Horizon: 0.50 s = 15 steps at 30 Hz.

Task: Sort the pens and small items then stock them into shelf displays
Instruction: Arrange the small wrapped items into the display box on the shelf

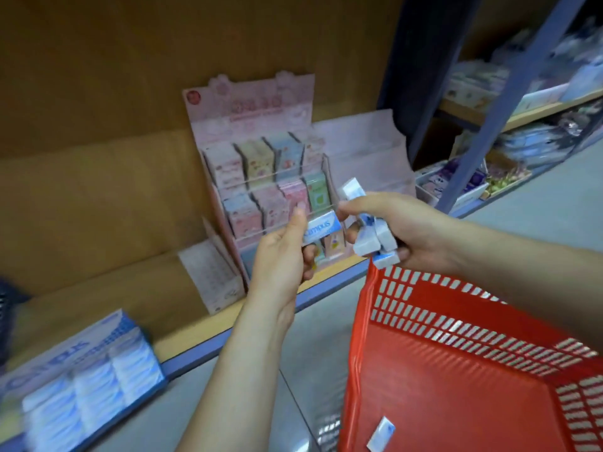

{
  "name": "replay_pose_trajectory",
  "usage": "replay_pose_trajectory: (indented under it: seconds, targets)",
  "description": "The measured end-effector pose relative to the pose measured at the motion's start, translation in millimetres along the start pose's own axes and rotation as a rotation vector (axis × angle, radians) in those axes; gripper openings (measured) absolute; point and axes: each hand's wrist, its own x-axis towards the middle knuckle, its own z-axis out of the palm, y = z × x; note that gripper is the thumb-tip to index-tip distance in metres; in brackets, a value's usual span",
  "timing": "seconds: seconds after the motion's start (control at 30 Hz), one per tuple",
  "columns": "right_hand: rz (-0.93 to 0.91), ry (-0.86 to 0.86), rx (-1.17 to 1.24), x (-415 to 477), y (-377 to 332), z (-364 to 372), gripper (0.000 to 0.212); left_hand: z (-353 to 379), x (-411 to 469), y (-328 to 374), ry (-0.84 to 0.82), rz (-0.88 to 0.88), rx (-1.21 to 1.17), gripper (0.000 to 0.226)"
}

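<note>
My left hand (280,252) pinches one small white-and-blue eraser (323,227) between thumb and curled fingers. It is printed "Campus" and sits level in front of a pink display stand (261,109). My right hand (404,230) is just beside it, fingers and thumb clamped round a bunch of similar erasers (375,239). They jut out at mixed angles, and my fingers hide too much of them for a count. My right thumb tip nears the single eraser's end; I cannot tell if it touches.

The stand sits on a wooden shelf (130,298), with tiers of pastel boxes behind clear rails. My hands cover its lowest row, and its print is too blurred to read.

Below my right forearm is a red slotted basket (456,353), cut off at the right and bottom edges. What holds it up is out of sight. One loose eraser (381,433) lies on its floor.

At lower left on the shelf stands a blue display box (81,370) packed with white-and-blue packets, smeared and partly cut off. The far shelves (522,115) on the right hold blurred goods I cannot identify.
</note>
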Motion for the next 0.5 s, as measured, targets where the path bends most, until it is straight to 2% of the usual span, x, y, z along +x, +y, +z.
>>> replay_pose_trajectory:
  seconds: [0.1,0.17,0.27,0.5]
  targets:
    - [-0.016,0.036,-0.027,16.3,3.4,26.7,0.022,-15.2,8.1,4.4,0.014,-0.007,-0.023,0.032]
    - [-0.007,0.048,0.005,22.9,6.6,44.6,0.026,-27.7,11.0,6.0,0.021,-0.009,-0.049,0.031]
    - [-0.008,0.08,0.0,32.4,8.1,71.4,0.019,-53.5,10.4,5.8,0.0,-0.005,-0.05,0.034]
    - [-0.006,-0.113,-0.176,64.4,4.5,145.0,0.021,-140.9,-11.6,13.6,0.019,0.016,-0.125,0.015]
